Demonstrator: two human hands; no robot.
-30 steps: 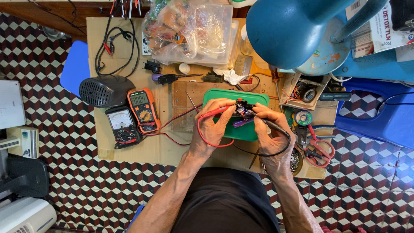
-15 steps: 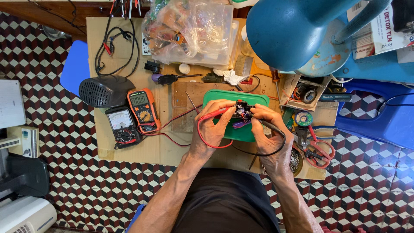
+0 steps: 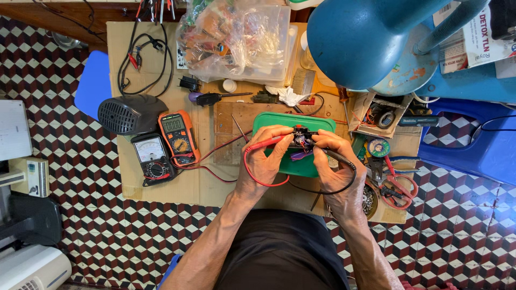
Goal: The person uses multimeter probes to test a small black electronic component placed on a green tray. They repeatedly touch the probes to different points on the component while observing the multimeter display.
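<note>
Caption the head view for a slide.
Left hand with red probe, right hand with black probe, on a small component.

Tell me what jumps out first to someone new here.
At centre, the left hand holds a red probe and the right hand a black probe, both on a small part over a green tray. An orange multimeter lies left; a big blue lamp shade looms top right.

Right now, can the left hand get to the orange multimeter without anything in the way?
Probably yes. The orange multimeter lies face up on the cardboard mat, left of the left hand, with only bare mat and red lead wire between. But that hand holds the red probe, so it would need to let go first.
</note>
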